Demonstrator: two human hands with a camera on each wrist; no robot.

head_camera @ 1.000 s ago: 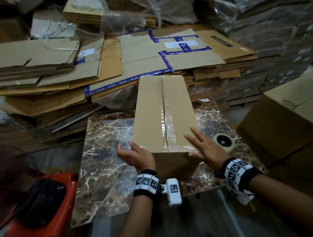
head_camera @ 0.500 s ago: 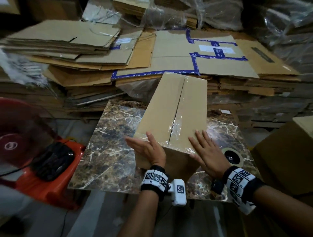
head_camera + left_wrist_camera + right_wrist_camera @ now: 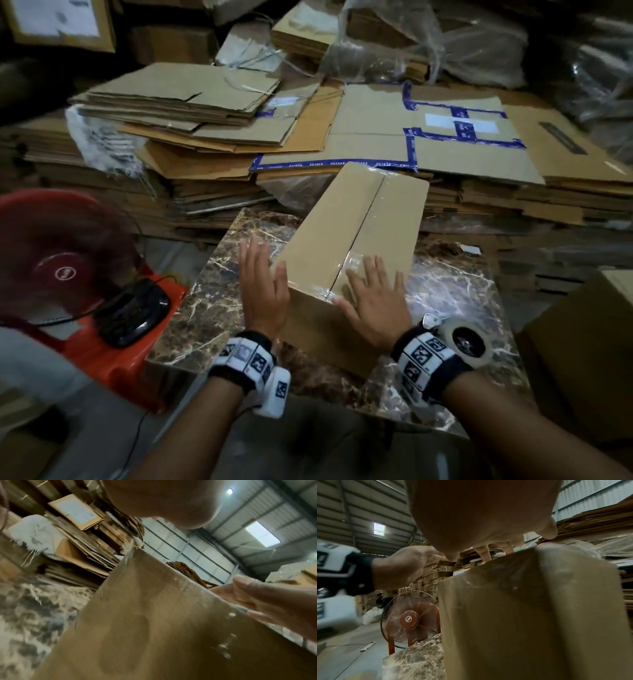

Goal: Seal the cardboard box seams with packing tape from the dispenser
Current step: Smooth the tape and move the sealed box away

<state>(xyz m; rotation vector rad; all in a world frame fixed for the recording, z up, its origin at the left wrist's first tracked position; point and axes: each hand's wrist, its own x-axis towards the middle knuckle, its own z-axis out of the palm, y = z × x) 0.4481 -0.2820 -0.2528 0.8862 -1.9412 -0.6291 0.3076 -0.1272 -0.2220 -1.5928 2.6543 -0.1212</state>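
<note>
A long brown cardboard box (image 3: 359, 219) lies on the marble table (image 3: 212, 301), clear tape running along its top centre seam and over the near end. My left hand (image 3: 265, 284) lies flat with straight fingers against the box's left near corner, thumb on the top edge. Flat on the box top near the seam rests my right hand (image 3: 373, 301), fingers spread. The tape dispenser (image 3: 462, 339) with its clear roll sits on the table just right of my right wrist. In the wrist views the box's side (image 3: 154, 628) and near end (image 3: 530, 615) fill the frame.
Stacks of flattened cardboard (image 3: 376, 137) crowd the far side of the table. A red fan (image 3: 65, 253) stands on an orange stool (image 3: 126, 346) to the left. Another brown box (image 3: 582, 359) sits at the right edge.
The box has swung so its far end points further right. My left hand went from the near top edge to the left corner, fingers straightened. The right hand stayed flat on top.
</note>
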